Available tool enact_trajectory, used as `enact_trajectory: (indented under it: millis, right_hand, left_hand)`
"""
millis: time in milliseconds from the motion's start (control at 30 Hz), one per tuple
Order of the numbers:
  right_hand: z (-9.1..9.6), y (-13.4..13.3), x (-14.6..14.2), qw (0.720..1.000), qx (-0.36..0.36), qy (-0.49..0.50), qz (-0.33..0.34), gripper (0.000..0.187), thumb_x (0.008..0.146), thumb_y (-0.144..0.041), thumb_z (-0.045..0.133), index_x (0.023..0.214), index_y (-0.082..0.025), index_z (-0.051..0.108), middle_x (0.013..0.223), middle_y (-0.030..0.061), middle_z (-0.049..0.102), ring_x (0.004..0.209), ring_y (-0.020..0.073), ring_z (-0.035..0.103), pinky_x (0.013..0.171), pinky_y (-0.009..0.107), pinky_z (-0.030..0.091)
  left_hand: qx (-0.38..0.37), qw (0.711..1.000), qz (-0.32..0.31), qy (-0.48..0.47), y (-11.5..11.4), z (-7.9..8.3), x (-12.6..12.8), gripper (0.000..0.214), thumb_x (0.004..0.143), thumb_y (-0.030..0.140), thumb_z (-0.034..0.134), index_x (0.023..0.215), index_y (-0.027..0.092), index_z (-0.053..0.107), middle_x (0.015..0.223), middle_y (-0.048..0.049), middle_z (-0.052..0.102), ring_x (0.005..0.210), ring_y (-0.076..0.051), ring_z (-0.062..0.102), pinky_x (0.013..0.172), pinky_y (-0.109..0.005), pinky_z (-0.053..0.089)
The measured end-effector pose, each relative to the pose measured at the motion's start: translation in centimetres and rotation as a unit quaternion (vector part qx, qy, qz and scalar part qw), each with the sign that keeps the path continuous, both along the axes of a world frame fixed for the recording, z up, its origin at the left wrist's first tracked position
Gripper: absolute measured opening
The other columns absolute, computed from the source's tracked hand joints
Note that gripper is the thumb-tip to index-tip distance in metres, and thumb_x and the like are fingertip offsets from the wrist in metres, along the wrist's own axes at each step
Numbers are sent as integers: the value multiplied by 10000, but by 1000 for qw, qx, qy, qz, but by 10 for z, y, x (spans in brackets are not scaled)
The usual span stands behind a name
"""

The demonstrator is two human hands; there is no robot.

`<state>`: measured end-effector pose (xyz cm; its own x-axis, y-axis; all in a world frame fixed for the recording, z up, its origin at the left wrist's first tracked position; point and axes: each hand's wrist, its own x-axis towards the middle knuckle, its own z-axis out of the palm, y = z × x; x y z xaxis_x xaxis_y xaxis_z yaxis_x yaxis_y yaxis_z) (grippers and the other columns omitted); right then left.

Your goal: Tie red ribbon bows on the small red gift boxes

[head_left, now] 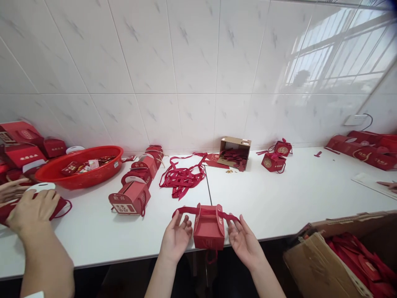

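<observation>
A small red gift box (209,231) stands at the table's front edge, between my two hands. Dark red ribbon (188,210) runs through the top of the box and out at both sides. On the left, my left hand (176,239) pinches one length of it between thumb and finger. My right hand (243,241) grips the opposite length the same way, with the other fingers loosely curled. A red cord hangs below the front of the box. Beyond the box lies a loose heap of red ribbons (182,176).
Finished-looking red boxes (132,196) line up left of the ribbons. A red basin (79,178) holds small packets. A co-worker's hands (34,209) handle a box at far left. An open cardboard carton (325,265) stands at lower right; a small carton (235,155) lies near the wall.
</observation>
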<state>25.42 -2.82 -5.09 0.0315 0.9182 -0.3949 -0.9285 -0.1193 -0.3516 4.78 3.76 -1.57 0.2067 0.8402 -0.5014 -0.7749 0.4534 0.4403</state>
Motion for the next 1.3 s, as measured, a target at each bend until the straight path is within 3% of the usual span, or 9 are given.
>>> enact_trajectory:
  millis: [67,167,300,400,533,733,933,1067,1300]
  right_hand:
    - [2,4,4,999,-4,10,-32,172,768,-321,689,904,-225,646,744,-10,602,609,66,570,470,158,474]
    - [10,8,10,993,3,-49,-110,191,707,-301,743,871,-235,671,645,-37,559,550,62,534,432,158,453]
    - [32,8,20,953,22,-221,-207,222,648,-300,781,830,-210,693,829,-7,637,580,67,527,506,197,481]
    - [57,7,27,886,43,-400,-230,255,728,-399,698,873,-190,702,737,7,631,580,94,509,570,244,478]
    - [93,9,31,753,63,-612,-233,356,761,-461,634,905,-144,705,776,71,665,648,154,549,596,288,474]
    - [138,21,21,687,160,-662,-253,325,801,-447,586,926,-166,691,838,63,673,737,175,600,651,300,499]
    - [158,33,9,701,239,-635,-222,308,828,-436,564,965,-177,659,766,30,644,694,148,585,630,273,493]
    - [162,36,4,707,263,-626,-195,292,811,-435,587,923,-184,683,870,48,670,775,168,601,657,282,495]
    - [168,35,-4,743,268,-580,-199,258,780,-427,628,814,-180,695,771,36,664,719,164,594,643,289,486]
  left_hand:
    - [-28,999,24,-35,4,7,-3,108,853,203,531,800,183,623,692,-23,589,579,-99,565,493,-193,433]
    - [5,996,82,-21,8,20,-10,134,861,193,522,834,189,653,700,-18,613,614,-105,592,507,-197,455]
    - [122,979,145,75,10,43,-17,97,809,218,609,872,192,679,797,0,655,653,-86,590,562,-198,473]
    - [222,940,185,182,11,64,-16,147,672,236,749,793,181,687,790,14,663,683,-83,574,613,-192,467]
    - [334,874,183,303,13,91,-8,193,601,262,792,733,162,692,723,16,662,661,-85,557,647,-197,453]
    - [411,816,136,383,16,118,9,238,614,310,776,778,151,712,730,-21,687,674,-129,607,659,-231,488]
    - [449,800,120,379,20,132,19,246,628,325,767,787,141,724,728,-34,695,678,-142,621,653,-241,505]
    - [461,816,102,333,20,142,22,252,620,311,776,799,143,720,749,-39,702,679,-140,633,667,-256,520]
    - [471,826,98,294,23,152,24,219,628,282,773,788,149,705,739,-22,688,681,-117,623,679,-241,519]
